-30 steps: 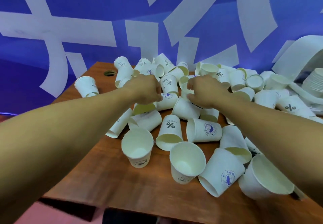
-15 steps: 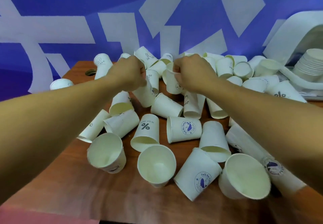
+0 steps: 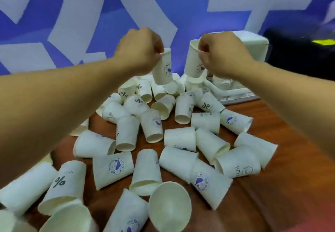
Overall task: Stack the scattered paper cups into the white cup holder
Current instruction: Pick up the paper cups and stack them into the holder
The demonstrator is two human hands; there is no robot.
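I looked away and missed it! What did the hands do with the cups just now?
A second ago both hands were down in the pile. Now they have risen. The left hand pinches the left cup by its rim and the right hand pinches the right cup, both lifted above the heap. The other cups still lie scattered on the wooden table.

Light is even and fairly bright, prob. from overhead. Only soft, short shadows are seen under the cups (image 3: 112, 166) on the table (image 3: 290, 186), where a dull sheen is noted at the right. A bluish cast is given to the white paper near the wall (image 3: 126, 1). The whole frame is slightly smeared by motion, esp. top right & bottom left corners. Edges are stretched by wide-angle distortion.
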